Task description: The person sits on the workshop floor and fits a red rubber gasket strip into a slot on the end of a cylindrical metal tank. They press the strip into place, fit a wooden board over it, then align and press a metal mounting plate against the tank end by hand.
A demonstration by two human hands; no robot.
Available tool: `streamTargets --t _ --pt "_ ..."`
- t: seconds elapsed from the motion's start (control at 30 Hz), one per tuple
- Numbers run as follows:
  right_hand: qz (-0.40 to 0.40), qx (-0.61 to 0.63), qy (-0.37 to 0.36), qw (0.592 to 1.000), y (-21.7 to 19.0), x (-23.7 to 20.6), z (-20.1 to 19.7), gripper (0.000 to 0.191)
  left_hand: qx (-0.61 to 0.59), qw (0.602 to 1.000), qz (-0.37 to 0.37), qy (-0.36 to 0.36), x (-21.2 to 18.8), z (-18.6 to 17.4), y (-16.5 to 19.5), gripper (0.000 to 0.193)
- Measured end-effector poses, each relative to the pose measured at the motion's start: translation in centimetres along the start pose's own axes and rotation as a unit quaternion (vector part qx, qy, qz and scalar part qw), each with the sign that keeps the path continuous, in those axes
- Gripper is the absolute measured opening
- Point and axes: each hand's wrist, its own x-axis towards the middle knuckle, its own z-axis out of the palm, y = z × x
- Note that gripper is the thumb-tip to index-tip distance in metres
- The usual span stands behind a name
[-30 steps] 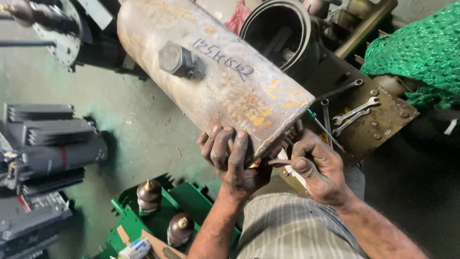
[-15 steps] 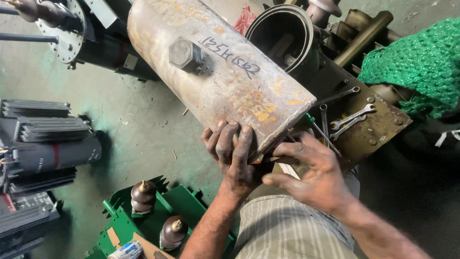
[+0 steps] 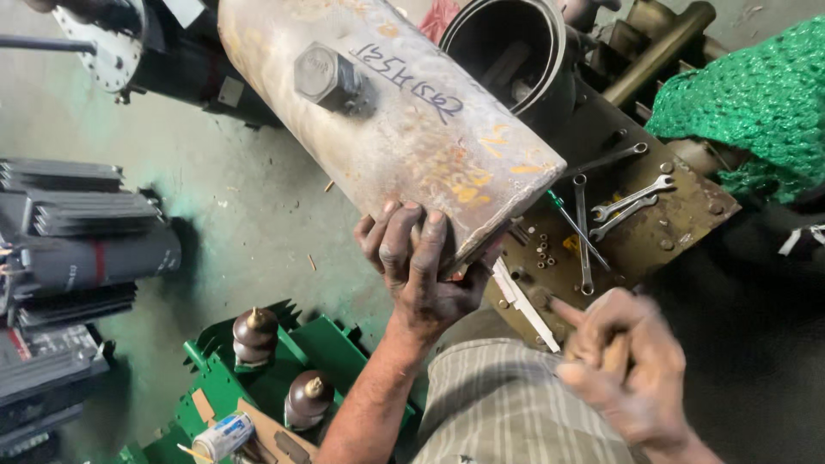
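A large rusty grey metal cylinder (image 3: 404, 129) with a hex bolt (image 3: 325, 76) on its side lies tilted across the middle of the view. My left hand (image 3: 421, 266) grips the cylinder's near lower end, fingers wrapped over its edge. My right hand (image 3: 623, 369) is pulled back to the lower right, blurred, closed around a small brownish object that I cannot make out. It is apart from the cylinder, above my striped trouser leg (image 3: 507, 404).
Several spanners (image 3: 627, 202) and a green-handled screwdriver (image 3: 571, 223) lie on a rusty plate (image 3: 687, 232). A black round opening (image 3: 507, 43) and a green mesh cloth (image 3: 756, 103) are behind. Finned dark parts (image 3: 77, 241) stand left. Brown insulators (image 3: 256, 331) sit on a green cover (image 3: 322, 344).
My right hand has drawn away from the cylinder's end, down and to the right. The left hand keeps its grip on the cylinder's edge.
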Motion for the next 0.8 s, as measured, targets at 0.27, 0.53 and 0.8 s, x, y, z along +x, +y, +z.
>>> streamTargets --t 0.27,0.53,0.8 --pt "0.152 0.121 -0.071 0.978 6.5 -4.4 -0.3 0.060 0.006 1.000 0.024 -0.014 -0.7 -0.5 0.6 0.077" --pt "-0.081 -0.161 -0.147 0.973 5.1 1.6 -1.2 0.055 0.009 0.999 0.034 -0.004 -0.8 -0.6 1.2 0.076" --pt "-0.339 -0.104 -0.113 0.928 3.0 9.2 1.2 0.038 0.028 0.999 0.031 0.001 -1.2 -0.2 1.0 0.076"
